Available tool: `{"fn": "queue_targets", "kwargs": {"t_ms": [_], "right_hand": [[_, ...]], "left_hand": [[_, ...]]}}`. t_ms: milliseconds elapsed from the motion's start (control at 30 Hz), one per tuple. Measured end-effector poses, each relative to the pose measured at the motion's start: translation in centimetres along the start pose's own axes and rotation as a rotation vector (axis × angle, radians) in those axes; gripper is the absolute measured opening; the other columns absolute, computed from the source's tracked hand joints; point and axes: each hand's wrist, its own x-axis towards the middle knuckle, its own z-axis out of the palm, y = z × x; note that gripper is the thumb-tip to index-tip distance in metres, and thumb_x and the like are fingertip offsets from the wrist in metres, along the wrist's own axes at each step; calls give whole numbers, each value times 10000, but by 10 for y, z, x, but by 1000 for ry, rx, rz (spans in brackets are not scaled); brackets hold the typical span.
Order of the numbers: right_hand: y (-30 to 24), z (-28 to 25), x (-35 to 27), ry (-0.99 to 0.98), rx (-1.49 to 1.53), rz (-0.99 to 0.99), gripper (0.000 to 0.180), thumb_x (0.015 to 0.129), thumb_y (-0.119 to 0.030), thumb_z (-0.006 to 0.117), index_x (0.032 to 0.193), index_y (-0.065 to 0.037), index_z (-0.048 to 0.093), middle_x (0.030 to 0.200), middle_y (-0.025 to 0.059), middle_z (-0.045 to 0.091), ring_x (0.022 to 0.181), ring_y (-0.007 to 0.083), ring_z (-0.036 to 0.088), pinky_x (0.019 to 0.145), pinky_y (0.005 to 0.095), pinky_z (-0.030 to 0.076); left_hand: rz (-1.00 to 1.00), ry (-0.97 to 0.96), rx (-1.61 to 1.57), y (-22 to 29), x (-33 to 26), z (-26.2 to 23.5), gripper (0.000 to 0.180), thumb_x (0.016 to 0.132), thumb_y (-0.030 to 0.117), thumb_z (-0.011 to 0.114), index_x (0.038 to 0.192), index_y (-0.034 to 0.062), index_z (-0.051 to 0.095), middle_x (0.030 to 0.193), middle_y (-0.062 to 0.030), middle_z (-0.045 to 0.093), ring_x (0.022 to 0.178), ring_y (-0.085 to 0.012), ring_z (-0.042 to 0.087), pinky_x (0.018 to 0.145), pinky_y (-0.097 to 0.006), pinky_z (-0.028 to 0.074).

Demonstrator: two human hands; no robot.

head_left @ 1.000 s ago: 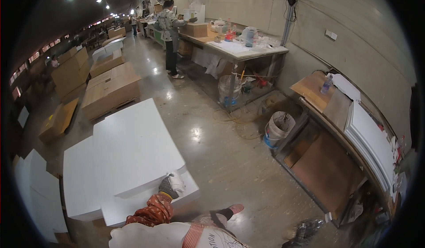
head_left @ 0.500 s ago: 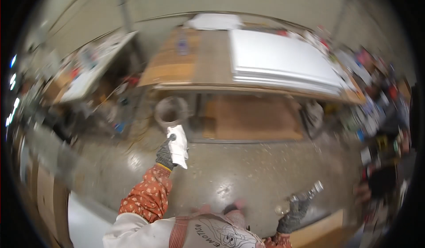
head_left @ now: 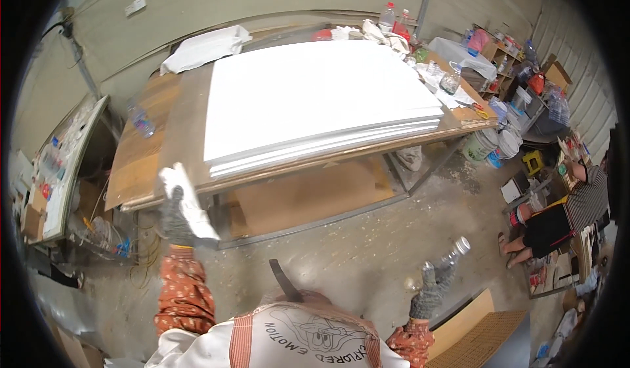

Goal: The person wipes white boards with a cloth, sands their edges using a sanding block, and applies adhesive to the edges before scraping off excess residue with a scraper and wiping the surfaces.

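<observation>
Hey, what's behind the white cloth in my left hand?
The wooden table shows on both sides of the white cloth, with concrete floor lower down. Whatever lies directly behind the cloth and the left hand is covered and can't be seen.

left hand (head_left: 175,218): extended ahead, gripping | right hand (head_left: 431,290): nearer body, gripping

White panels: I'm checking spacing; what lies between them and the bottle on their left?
In the head view, grey-brown tabletop lies between the white panels and bottle.
</observation>
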Motion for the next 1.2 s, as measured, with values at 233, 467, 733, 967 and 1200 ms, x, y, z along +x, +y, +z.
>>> {"fn": "queue_targets", "kwargs": {"t_ms": [233,467,733,967,1200], "right_hand": [[34,74,118,-132,-25,-73,673,743,-20,698,1338,-64,387,1124,34,516,981,142,497,851,282,443],[54,85,220,106,83,57,723,675,22,717,1317,-69,396,1067,8,516,903,131,515,763,273,478],[80,122,366,144,-193,-60,633,746,55,645,1319,-54,399,1145,39,519,976,136,518,795,276,479],[117,213,594,-192,-280,-299,788,690,-97,766,1347,-38,336,1255,102,464,1150,215,441,981,341,367],[148,364,750,-471,-143,-329,765,670,-78,768,1315,-34,357,1230,114,489,1147,247,467,954,348,388]], "left_hand": [[307,-11,1164,-35,144,51,459,899,281,569,1251,0,488,1124,-105,588,973,-180,544,848,-297,437],[675,-584,1737,-195,221,214,332,828,274,592,1111,101,568,1109,-122,586,1026,-320,539,884,-409,436],[891,-861,1442,-316,213,392,376,767,216,646,1118,98,578,1140,-114,580,1037,-311,543,929,-455,400],[862,-901,1461,-341,208,441,383,772,275,610,1111,101,569,1162,-113,543,1059,-313,521,941,-464,393],[760,-522,1752,-346,201,439,385,790,274,603,1118,73,578,1162,-142,562,1011,-332,552,868,-461,436]]}}
